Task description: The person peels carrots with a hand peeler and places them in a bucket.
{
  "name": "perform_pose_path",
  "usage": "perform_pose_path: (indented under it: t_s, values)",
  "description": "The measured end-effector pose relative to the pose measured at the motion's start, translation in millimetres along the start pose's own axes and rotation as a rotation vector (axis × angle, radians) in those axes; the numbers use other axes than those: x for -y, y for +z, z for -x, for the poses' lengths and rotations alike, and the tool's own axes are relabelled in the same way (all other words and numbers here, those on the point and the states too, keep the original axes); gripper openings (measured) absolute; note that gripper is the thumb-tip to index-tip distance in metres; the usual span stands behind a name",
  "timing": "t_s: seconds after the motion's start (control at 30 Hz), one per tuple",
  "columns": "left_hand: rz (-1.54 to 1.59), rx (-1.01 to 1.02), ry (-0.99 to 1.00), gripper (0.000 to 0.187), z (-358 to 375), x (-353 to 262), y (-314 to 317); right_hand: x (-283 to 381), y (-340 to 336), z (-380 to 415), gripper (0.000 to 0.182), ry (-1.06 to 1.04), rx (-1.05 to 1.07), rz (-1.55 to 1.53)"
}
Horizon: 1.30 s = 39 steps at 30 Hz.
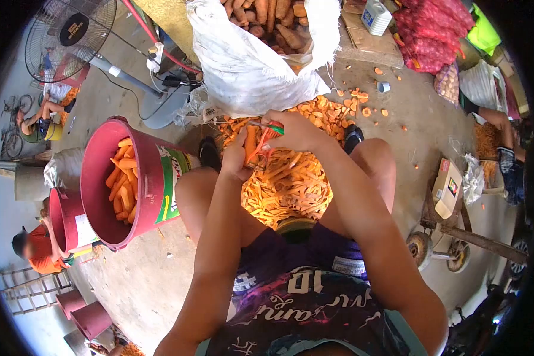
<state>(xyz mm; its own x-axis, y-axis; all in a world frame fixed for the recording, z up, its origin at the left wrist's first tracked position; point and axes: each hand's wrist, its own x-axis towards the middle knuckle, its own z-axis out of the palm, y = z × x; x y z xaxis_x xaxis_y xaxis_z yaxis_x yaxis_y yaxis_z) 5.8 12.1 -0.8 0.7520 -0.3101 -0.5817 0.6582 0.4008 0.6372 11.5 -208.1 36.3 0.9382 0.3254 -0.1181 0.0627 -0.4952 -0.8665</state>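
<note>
In the head view, my left hand [236, 155] is closed around a carrot [251, 141], holding it upright over the peelings. My right hand [298, 132] grips a peeler [274, 129] with a green and red-orange handle, right beside the carrot. An orange strip hangs below the tool. Between my legs lies a heap of carrot peelings [288, 188], with cut carrot ends [326, 113] scattered beyond it. Past my hands stands a white sack [243, 71] full of unpeeled carrots [279, 21]. Peeled carrots [123, 184] fill part of the red bucket [95, 207] to my left.
A standing fan [71, 35] is at the far left. People sit working at the left [44, 243] and right [495, 124] edges. Red mesh sacks [430, 32] and a white jug [375, 18] are at the back right; a wheeled cart [457, 234] stands at right.
</note>
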Motion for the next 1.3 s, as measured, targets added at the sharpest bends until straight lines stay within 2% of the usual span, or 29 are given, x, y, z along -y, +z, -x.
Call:
perform_pose_path:
  t_s: [0.17, 0.23, 0.27, 0.37, 0.4, 0.43, 0.47, 0.57, 0.63, 0.73, 0.8, 0.83, 0.9, 0.93, 0.97, 1.03, 1.07, 1.13, 1.17, 1.23, 1.3]
  values:
    - [-0.001, 0.095, 0.002, 0.041, -2, 9, 4, -20, -14, -6, 0.056, -0.066, -0.029, 0.018]
    - [-0.086, 0.060, -0.083, 0.041, 12, 1, 7, -24, -27, -10, 0.063, 0.067, -0.274, 0.097]
    - [-0.088, 0.060, -0.083, 0.041, 15, -1, 9, -26, -31, -10, 0.058, 0.180, -0.239, -0.066]
    - [-0.069, 0.027, -0.082, 0.038, 14, -3, 4, -32, -30, -13, 0.059, 0.117, -0.325, 0.004]
    - [-0.071, -0.040, -0.036, 0.037, 6, -1, -3, -26, -28, -11, 0.059, 0.114, -0.318, 0.007]
    - [-0.066, -0.112, 0.008, 0.035, -1, 4, -13, -16, -21, -6, 0.059, 0.061, -0.186, 0.001]
    - [-0.043, -0.056, -0.012, 0.034, -8, 5, -23, -6, -15, -2, 0.059, 0.008, -0.062, -0.008]
    - [-0.020, 0.032, 0.001, 0.034, 1, 1, 0, -2, 7, 0, 0.057, -0.063, 0.023, 0.045]
    - [-0.053, 0.044, 0.011, 0.036, 11, 2, 15, -6, 3, 0, 0.056, -0.017, 0.017, 0.037]
    - [-0.068, 0.066, 0.009, 0.038, 5, 4, 14, -16, -8, -7, 0.057, -0.091, 0.021, 0.000]
    - [-0.050, 0.078, -0.013, 0.038, 0, 8, 4, -23, -20, -8, 0.057, 0.040, -0.182, 0.079]
    - [-0.100, 0.104, -0.041, 0.038, 0, 9, -4, -26, -26, -10, 0.057, 0.041, -0.182, 0.078]
    - [-0.152, 0.129, -0.069, 0.039, 3, 8, -11, -31, -37, -14, 0.061, 0.177, -0.284, 0.103]
    - [-0.177, 0.055, -0.042, 0.038, 6, 5, -10, -33, -35, -15, 0.062, 0.133, -0.317, 0.071]
    - [-0.200, -0.019, -0.013, 0.037, 8, 2, -8, -34, -33, -16, 0.062, 0.129, -0.314, 0.074]
    - [-0.148, -0.034, 0.018, 0.037, -1, 3, -18, -20, -24, -10, 0.057, 0.052, -0.152, 0.021]
    - [-0.102, -0.050, 0.045, 0.037, -6, 5, -24, -11, -16, -5, 0.057, 0.052, -0.145, 0.025]
    - [-0.031, -0.019, 0.037, 0.037, -3, 5, -10, 6, -2, 4, 0.054, -0.001, 0.058, 0.025]
    - [0.032, 0.016, 0.026, 0.037, 0, 5, 1, 7, 0, 3, 0.054, 0.000, 0.056, 0.024]
    - [0.043, -0.056, -0.007, 0.038, 3, 7, 9, -1, 2, 2, 0.054, 0.009, 0.044, -0.069]
    - [-0.056, 0.143, -0.024, 0.039, 5, 3, 2, -7, -7, -1, 0.054, -0.062, -0.001, -0.018]
